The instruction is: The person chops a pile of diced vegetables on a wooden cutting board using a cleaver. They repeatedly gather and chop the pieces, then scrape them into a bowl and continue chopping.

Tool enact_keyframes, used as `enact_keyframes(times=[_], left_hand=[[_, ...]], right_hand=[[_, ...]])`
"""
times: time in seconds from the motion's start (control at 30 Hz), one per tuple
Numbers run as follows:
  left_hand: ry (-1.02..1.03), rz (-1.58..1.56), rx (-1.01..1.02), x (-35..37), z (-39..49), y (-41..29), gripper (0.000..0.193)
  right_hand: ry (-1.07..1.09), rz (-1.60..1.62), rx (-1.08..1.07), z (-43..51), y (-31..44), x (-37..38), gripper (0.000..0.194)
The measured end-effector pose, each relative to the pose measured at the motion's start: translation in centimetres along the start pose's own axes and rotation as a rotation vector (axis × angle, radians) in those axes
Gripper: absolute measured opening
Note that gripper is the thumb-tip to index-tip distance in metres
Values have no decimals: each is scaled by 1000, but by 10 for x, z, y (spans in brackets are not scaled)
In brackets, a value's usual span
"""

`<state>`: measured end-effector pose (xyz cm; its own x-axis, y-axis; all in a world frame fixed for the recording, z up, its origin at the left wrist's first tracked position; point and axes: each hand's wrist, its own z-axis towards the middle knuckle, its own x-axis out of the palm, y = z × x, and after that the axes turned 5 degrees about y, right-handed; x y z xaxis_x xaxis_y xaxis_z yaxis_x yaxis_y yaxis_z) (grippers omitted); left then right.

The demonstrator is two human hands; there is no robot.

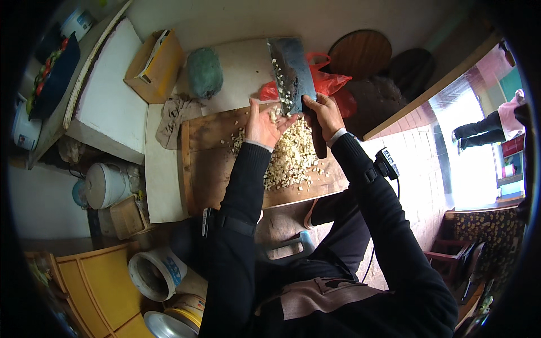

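My right hand (326,113) grips a broad cleaver (291,72) where its blade meets the dark handle, with the blade raised and pointing away from me. Small pale chopped pieces cling along the blade's left side. Beside the blade's near end, my left hand (265,126) is palm up with fingers spread, and a few pieces lie on its fingers. Below both hands a heap of pale diced food (291,156), perhaps a vegetable, covers part of a wooden cutting board (211,156). Loose bits are scattered left of the heap.
Behind the board lie a green wrapped bundle (205,72), a red plastic bag (331,82) and a crumpled cloth (175,120). A cardboard box (156,67) stands at left. Buckets (156,274) sit on the floor. A person (490,122) is at far right.
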<state>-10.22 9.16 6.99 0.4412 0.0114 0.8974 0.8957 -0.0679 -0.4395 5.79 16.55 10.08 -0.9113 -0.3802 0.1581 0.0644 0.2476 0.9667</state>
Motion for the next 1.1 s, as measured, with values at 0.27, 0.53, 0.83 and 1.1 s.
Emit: enact_keyframes(times=[0.27,0.53,0.83,1.1], left_hand=[[-16,953,-6,-46,-8,32,73],[91,2058,654,-10,-20,-9,59],[250,2467,688,28,-21,-46,70],[417,2496,625,25,-30,-32,76]], right_hand=[[-97,40,-75,-2,1,-31,14],[5,-157,-5,-39,-5,-54,18],[273,-481,91,-72,-3,-62,28],[255,-453,140,-55,-2,-54,64]])
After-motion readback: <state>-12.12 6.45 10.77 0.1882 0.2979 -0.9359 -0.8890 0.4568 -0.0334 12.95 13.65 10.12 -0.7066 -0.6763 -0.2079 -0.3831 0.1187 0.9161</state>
